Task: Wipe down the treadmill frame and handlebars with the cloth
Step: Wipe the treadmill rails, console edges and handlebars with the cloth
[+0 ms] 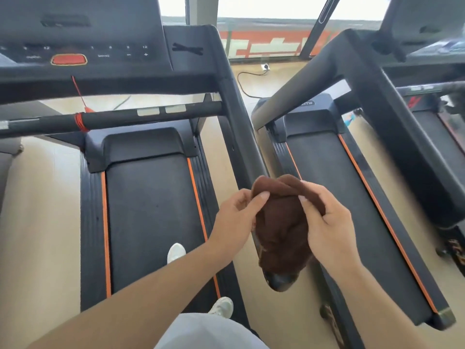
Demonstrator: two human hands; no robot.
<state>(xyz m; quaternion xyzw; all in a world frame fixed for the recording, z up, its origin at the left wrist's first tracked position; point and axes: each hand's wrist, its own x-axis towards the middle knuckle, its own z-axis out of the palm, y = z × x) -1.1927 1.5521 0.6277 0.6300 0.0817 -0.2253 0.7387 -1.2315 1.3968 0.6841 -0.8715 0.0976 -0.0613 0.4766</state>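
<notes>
Both hands hold the brown cloth between them: the left hand pinches its upper left edge between thumb and forefinger, and the right hand has its grip clamped on the upper right fold, thumb on the near face and fingers curled over the top. Both forearms reach forward and up from the lower edge of the view, bare, with the wrists roughly level. Held this way, the cloth hangs bunched in the air above the right side handlebar of the treadmill on which the person stands; whether it touches the bar cannot be told. It covers the near end of that handlebar, leaving only a rounded black tip visible below its lower edge. Two white shoes show on the belt, the nearer one partly hidden by the left forearm. The console is blurred and its labels are unreadable. A second treadmill stands just beside, cut off at the right edge.
</notes>
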